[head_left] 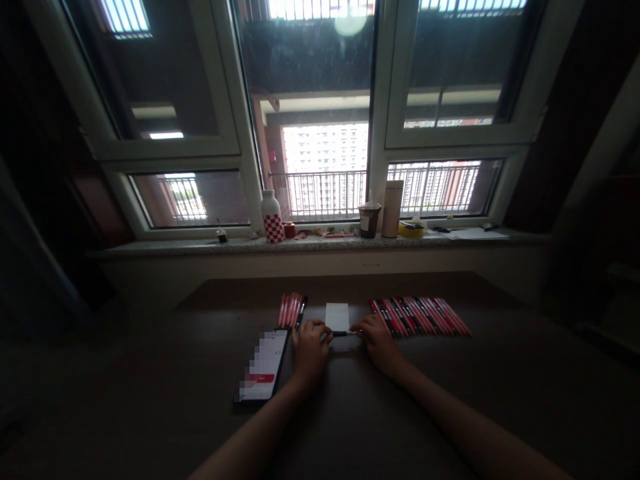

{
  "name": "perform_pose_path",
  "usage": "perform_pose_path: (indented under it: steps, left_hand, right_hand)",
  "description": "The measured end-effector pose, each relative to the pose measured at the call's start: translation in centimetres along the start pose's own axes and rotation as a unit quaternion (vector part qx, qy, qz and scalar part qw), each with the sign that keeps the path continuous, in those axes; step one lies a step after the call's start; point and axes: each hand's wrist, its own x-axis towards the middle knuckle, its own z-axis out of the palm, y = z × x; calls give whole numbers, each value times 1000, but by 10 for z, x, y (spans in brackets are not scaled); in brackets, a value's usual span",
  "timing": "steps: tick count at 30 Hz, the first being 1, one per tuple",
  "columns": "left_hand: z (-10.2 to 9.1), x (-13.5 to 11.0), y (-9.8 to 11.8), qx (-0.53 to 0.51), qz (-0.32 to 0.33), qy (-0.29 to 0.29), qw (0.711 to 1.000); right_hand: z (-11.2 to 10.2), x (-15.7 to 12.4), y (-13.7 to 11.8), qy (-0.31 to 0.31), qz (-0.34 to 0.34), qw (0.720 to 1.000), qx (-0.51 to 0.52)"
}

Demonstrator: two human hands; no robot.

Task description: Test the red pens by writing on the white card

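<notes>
Between both hands a dark pen (pixel 341 333) lies crosswise, just in front of a small white paper pad (pixel 337 315). My left hand (pixel 311 347) pinches its left end, and my right hand (pixel 376 339) has its fingertips closed at the slim right end. Beyond my left hand is a small bunch of pink pens (pixel 290 310) with a black one at its right side. To the right of my right hand, a long row of red, pink and black pens (pixel 417 316) lies side by side. Fine detail at the fingertips is too dark to make out.
A phone (pixel 265 367) with a lit screen lies left of my left forearm on the dark table (pixel 200 427). On the windowsill (pixel 320 244) stand a red-checked bottle (pixel 273 217), a drink cup (pixel 369 220), a tall tumbler (pixel 393 209) and a yellow item (pixel 411 230).
</notes>
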Motion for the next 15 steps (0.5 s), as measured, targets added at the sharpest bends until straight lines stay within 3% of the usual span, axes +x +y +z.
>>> perform_pose_path:
  steps: [10, 15]
  left_hand:
    - [-2, -2, 3, -2, 21, -11, 1000]
    - [-6, -2, 5, -3, 4, -3, 1000]
  right_hand:
    - [-2, 0, -5, 0, -11, 1000, 15]
    - [-4, 2, -6, 43, 19, 993, 107]
